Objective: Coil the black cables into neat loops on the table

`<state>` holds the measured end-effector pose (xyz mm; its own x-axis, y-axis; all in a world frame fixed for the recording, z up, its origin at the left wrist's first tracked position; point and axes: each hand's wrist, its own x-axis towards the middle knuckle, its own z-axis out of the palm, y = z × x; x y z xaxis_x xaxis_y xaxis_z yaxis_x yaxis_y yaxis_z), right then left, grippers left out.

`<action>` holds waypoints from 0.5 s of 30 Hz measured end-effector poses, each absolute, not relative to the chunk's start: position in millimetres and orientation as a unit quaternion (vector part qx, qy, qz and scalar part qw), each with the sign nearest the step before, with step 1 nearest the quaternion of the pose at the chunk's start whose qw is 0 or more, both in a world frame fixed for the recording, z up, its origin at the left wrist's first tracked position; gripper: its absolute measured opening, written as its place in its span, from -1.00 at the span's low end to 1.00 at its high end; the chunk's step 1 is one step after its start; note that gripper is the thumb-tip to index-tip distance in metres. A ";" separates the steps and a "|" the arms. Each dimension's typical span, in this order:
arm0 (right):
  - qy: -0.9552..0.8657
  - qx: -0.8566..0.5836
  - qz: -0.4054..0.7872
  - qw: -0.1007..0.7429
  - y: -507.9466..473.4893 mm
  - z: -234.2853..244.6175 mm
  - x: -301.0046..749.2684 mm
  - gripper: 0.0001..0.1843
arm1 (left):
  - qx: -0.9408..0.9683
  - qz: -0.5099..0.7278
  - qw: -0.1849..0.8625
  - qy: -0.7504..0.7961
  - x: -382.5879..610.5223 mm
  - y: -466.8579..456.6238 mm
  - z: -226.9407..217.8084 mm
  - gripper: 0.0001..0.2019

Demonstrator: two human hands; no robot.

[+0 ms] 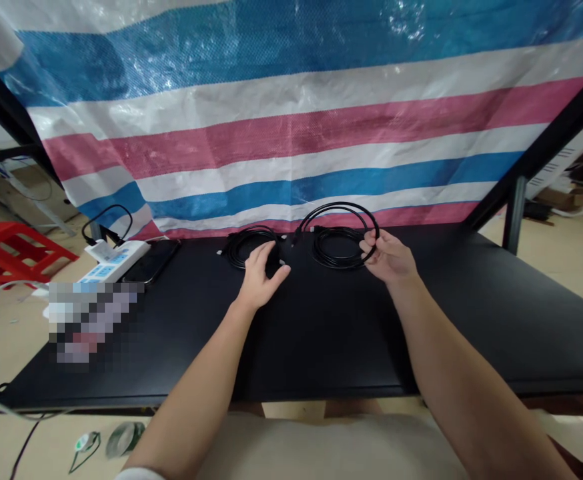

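Black cables lie in two groups on the black table (301,340). At the left is a coiled cable (234,250) with light-coloured plug ends. Over its right side rests my left hand (262,272), fingers spread and thumb apart; whether it touches the coil I cannot tell. On the right my right hand (389,257) pinches a looped black cable (344,204), which arches up and leftward to a plug near the middle. Beneath that loop another cable coil (334,259) lies flat on the table, its right edge partly hidden by my fingers.
A white power strip (121,259) with a plugged-in adapter sits at the left table edge, beside a dark phone (154,259). A striped plastic sheet (291,127) hangs behind the table. A red stool (19,250) stands on the floor at left.
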<state>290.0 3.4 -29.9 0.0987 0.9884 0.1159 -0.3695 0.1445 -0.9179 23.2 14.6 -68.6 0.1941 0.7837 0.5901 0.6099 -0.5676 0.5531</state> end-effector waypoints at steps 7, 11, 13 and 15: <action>-0.473 -0.339 0.600 0.548 3.0 -37.9 278.1 -0.59 | 0.749 0.476 0.179 0.424 37.6 10.0 -70.7 -0.58; -0.468 -0.375 0.583 0.548 2.3 -35.4 277.2 -0.69 | 0.724 0.492 0.216 0.433 34.8 12.6 -70.0 -0.73; -0.449 -0.414 0.534 0.585 1.9 -32.9 285.9 -0.80 | 0.691 0.511 0.240 0.451 30.5 15.2 -69.6 -0.77; -0.428 -0.452 0.465 0.629 3.4 -33.2 300.4 -0.86 | 0.646 0.537 0.264 0.474 25.2 18.2 -69.7 -0.82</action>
<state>300.4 3.4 -33.2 0.2006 0.9726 0.1176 -0.1988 0.1580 -0.9672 25.2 18.2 -69.7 -0.0261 0.8957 0.4439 0.3296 -0.4115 0.8497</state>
